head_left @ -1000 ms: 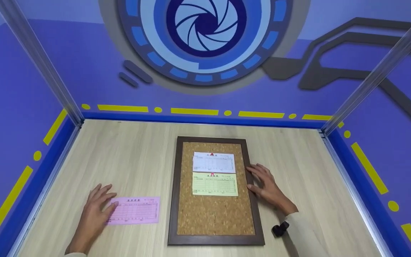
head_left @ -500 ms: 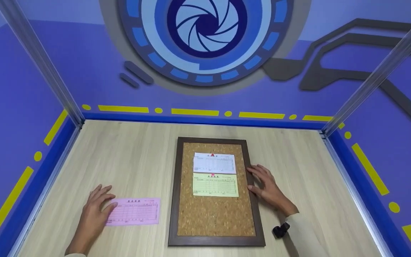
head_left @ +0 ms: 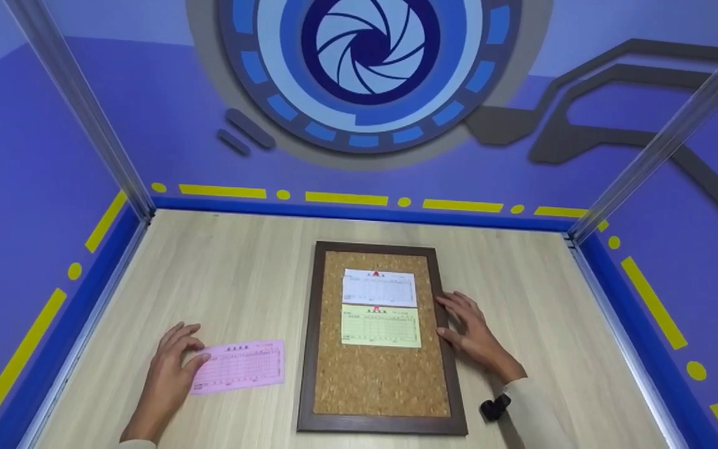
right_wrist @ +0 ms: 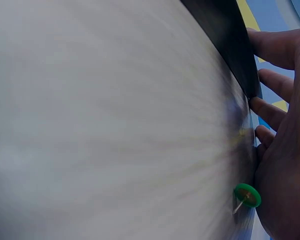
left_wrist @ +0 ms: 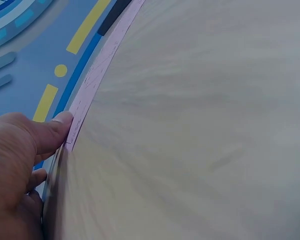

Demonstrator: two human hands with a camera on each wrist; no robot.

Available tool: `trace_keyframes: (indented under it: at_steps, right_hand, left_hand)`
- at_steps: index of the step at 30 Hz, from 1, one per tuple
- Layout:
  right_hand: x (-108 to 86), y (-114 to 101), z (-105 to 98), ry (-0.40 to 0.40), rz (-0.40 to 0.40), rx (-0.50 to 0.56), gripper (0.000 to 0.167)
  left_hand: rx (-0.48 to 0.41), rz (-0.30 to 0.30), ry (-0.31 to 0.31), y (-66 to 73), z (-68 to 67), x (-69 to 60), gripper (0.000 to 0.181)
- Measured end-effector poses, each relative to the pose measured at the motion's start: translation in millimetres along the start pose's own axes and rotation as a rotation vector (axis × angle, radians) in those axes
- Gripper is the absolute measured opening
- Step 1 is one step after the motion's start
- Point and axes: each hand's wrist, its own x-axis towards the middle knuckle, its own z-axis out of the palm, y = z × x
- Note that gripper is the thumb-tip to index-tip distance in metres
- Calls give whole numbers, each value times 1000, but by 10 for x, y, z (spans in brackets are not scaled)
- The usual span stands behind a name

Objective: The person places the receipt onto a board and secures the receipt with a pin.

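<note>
My left hand (head_left: 172, 368) holds a pink printed form slip (head_left: 240, 366) at its left edge, the thumb on top of the paper. In the left wrist view the thumb (left_wrist: 57, 131) lies on the slip's near end. My right hand (head_left: 474, 333) rests against the right side of a brown-framed cork board (head_left: 378, 386), thumb and fingertips touching the frame. A white slip (head_left: 379, 288) and, below it, a yellow-green slip (head_left: 381, 327) are on the cork, each with a red pin at its top. Beside the right hand's heel lies a green thumbtack (right_wrist: 247, 195), point showing.
The board lies on a pale wood-grain table (head_left: 240, 268). Blue-purple printed walls (head_left: 166, 125) with metal corner posts (head_left: 85, 112) enclose it at the back and sides. A small black device (head_left: 495, 408) sits at the right wrist.
The pink slip has turned slightly, its right end swinging away from me, with the left hand still at its left edge. The whole head view has shifted a little; the right hand stays at the frame.
</note>
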Motion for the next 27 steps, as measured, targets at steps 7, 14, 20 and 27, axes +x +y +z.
trace_keyframes:
  at_steps: [7,14,20,27]
  right_hand:
    - [5,3,-3,-8,13,4,72]
    - [-3,12,-7,-12,8,3,72]
    - [-14,29,0,-11,1,7,71]
    - [-3,23,4,-8,0,0,70]
  left_hand:
    - [10,-44,-17,34,-1,17,6]
    - [-11,-69,-4,81,-8,18,6]
    - [-36,-92,5,116,-28,22,7]
    - [-62,-147,12,180,-47,30,6]
